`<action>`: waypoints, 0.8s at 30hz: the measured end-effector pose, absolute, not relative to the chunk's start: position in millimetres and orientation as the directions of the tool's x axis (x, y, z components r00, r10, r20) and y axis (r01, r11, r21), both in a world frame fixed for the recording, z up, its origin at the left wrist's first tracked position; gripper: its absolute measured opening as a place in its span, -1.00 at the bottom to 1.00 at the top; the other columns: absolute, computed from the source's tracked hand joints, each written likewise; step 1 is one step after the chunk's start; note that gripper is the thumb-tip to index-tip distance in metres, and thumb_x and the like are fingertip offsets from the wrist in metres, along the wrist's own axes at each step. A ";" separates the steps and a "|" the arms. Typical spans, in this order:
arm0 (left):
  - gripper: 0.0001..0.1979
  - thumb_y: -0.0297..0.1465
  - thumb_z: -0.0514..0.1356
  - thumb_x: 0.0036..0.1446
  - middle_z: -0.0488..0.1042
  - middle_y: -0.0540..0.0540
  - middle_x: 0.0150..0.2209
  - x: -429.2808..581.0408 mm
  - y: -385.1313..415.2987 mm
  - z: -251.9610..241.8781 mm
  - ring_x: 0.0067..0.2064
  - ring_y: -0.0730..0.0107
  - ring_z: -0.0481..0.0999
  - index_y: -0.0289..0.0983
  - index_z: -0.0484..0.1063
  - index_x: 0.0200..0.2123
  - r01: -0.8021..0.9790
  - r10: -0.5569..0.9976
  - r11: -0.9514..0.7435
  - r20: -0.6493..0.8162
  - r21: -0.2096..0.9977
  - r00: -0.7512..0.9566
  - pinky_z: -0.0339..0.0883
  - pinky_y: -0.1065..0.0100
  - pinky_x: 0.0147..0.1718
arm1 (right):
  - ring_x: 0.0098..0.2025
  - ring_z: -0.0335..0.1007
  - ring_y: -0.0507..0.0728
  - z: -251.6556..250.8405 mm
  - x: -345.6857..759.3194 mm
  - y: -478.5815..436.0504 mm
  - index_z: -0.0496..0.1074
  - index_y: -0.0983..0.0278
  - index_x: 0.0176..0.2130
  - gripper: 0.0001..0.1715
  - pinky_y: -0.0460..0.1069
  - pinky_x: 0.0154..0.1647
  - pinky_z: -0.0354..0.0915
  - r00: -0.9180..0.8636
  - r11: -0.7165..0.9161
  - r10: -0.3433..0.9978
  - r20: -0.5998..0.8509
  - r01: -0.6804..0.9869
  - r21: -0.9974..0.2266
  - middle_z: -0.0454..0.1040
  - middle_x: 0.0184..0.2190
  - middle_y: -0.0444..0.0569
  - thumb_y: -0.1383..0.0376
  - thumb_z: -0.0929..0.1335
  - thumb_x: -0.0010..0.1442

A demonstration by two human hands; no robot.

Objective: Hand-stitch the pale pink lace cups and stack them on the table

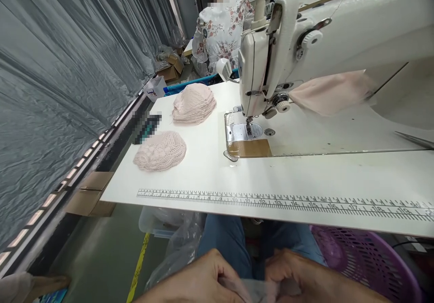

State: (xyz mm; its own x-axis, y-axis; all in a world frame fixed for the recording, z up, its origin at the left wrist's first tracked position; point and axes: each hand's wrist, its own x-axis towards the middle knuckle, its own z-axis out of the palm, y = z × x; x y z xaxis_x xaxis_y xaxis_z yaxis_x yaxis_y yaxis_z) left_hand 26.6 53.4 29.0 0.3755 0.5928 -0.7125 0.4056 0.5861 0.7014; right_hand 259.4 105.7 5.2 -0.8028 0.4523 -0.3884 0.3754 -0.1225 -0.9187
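Both my hands are low in the head view, below the table's front edge over my lap. My left hand [200,278] and my right hand [298,278] are closed in a pinch on a thin clear plastic piece [252,289] stretched between them, blurred and partly cut off by the frame. On the white table [305,176] lie two piles of pale pink lace pieces: a flat one [160,151] near the left edge and a taller stack [194,104] behind it. A white sewing machine [305,54] stands at the right, with pink fabric [330,96] under its arm.
A ruler scale [281,202] runs along the table's front edge. A purple basket [366,262] sits at my right knee, clear plastic bags [176,248] at my left. Grey sheeting [57,77] lines the left side. A person in a floral top [220,29] works beyond the table.
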 end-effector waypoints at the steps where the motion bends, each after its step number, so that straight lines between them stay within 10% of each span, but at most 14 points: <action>1: -0.73 -0.17 0.37 -0.06 0.48 0.03 -0.57 26.8 53.7 28.9 -0.54 0.50 0.25 -0.23 0.68 -0.35 0.405 0.587 0.594 -0.719 0.695 0.372 0.07 0.47 -0.54 | -0.41 0.40 0.03 3.4 261.6 107.7 0.62 0.24 -0.39 -0.75 -0.16 -0.44 0.24 -0.800 -0.170 0.427 -0.422 0.387 -0.906 0.48 -0.46 -0.16 0.47 0.36 -0.05; 9: -0.68 -0.16 0.45 -0.19 0.47 0.01 -0.61 20.0 50.5 23.2 -0.55 0.54 0.27 -0.26 0.67 -0.39 0.312 0.595 0.625 -0.695 0.716 0.404 0.17 0.51 -0.50 | -0.44 0.39 0.04 -11.5 262.8 117.3 0.64 0.31 -0.37 -0.74 -0.14 -0.45 0.24 -0.876 -0.318 0.238 -0.420 0.339 -0.886 0.50 -0.48 -0.11 0.20 0.48 -0.08; 24: -0.80 -0.24 0.39 -0.05 0.50 0.01 -0.58 11.5 41.5 16.5 -0.56 0.53 0.24 -0.23 0.67 -0.37 0.395 0.601 0.586 -0.706 0.708 0.374 0.03 0.48 -0.57 | -0.47 0.26 0.00 -27.6 255.1 107.7 0.68 0.29 -0.36 -0.51 -0.13 -0.53 0.07 -0.910 -0.342 0.291 -0.297 0.191 -0.920 0.41 -0.49 -0.13 -0.05 0.56 -0.12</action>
